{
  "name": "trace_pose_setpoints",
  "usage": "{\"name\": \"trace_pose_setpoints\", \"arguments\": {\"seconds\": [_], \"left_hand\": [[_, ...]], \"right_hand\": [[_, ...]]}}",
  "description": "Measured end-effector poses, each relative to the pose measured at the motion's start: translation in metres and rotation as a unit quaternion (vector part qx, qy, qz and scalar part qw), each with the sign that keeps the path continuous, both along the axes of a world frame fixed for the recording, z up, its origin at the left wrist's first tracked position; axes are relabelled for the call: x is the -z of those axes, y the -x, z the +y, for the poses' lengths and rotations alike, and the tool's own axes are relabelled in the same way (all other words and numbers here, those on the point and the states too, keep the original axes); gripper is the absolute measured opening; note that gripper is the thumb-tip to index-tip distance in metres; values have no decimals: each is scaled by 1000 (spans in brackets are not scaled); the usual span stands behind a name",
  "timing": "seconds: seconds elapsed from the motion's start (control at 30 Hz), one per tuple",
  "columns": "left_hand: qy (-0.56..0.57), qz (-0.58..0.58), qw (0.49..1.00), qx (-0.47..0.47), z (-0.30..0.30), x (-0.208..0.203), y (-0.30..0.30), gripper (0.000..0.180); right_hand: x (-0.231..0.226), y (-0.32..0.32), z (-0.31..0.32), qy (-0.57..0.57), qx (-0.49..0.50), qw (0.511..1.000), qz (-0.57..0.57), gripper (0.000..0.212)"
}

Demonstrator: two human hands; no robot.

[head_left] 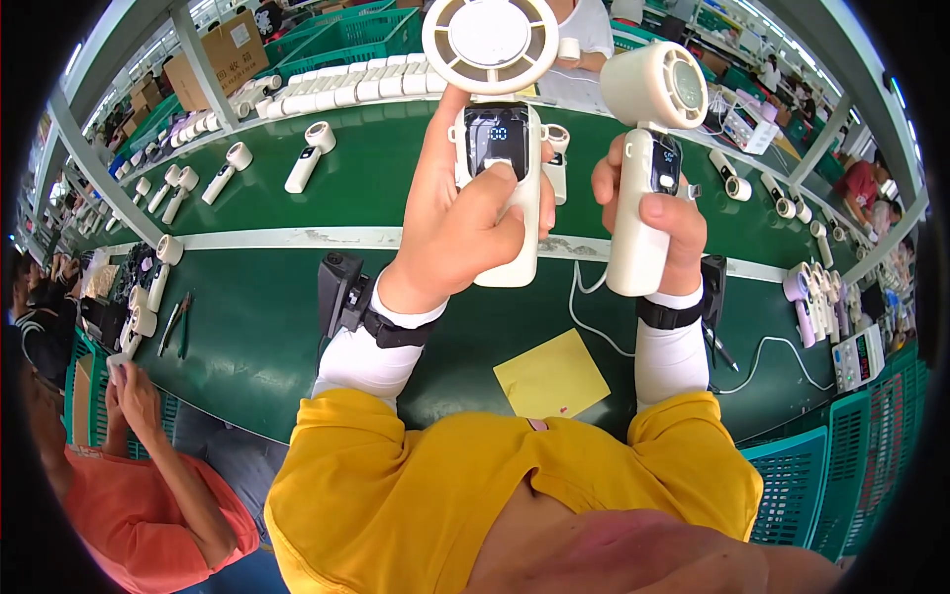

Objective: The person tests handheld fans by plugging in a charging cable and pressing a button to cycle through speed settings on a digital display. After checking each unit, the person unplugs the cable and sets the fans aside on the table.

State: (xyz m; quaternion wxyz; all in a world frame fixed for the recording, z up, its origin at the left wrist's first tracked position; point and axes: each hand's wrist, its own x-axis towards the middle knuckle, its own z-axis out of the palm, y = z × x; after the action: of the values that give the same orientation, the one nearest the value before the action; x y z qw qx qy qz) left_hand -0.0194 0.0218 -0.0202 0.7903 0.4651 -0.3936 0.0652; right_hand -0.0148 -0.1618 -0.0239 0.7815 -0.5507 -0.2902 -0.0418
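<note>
My left hand [450, 223] is wrapped round the handle of a cream handheld fan [513, 238], held upright with its round head at the top of the view. The thumb presses near a button below the lit dark display. In my right hand [675, 223] is a second cream handheld fan [633, 252], its head turned to the right and its small display lit. My right thumb rests on the front of that handle. A white cable [579, 297] hangs down below the two fans. Each wrist wears a black strap [396, 329] with a device on it.
Several cream fans [312, 156] lie on the green conveyor [376, 188] beyond a pale rail. On the near table are a yellow sheet [552, 374], pliers [184, 327], a pen [722, 348] and a power meter [857, 358]. A co-worker in orange [148, 505] sits at left; green crates [792, 485] stand at right.
</note>
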Motion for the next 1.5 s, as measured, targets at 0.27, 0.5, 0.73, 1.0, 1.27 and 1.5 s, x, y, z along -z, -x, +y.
{"name": "trace_pose_setpoints", "arguments": {"seconds": [0.27,0.5,0.73,1.0,1.27,1.5], "left_hand": [[-16,-23,1000,-9,0,1,1,81],[-25,-13,999,-22,2,2,4,82],[-43,-26,999,-18,0,3,5,81],[-16,2,1000,23,1,5,7,78],[29,40,998,50,-3,14,9,76],[38,46,996,73,-4,17,9,75]], "right_hand": [[-12,16,-4,26,40,999,-2,63],[-13,24,2,12,74,997,-15,58],[-12,20,-3,-22,68,997,-19,44],[-9,20,2,-2,59,997,-55,41],[-4,21,15,-23,97,992,-81,38],[-10,22,16,-10,121,992,-34,33]]}}
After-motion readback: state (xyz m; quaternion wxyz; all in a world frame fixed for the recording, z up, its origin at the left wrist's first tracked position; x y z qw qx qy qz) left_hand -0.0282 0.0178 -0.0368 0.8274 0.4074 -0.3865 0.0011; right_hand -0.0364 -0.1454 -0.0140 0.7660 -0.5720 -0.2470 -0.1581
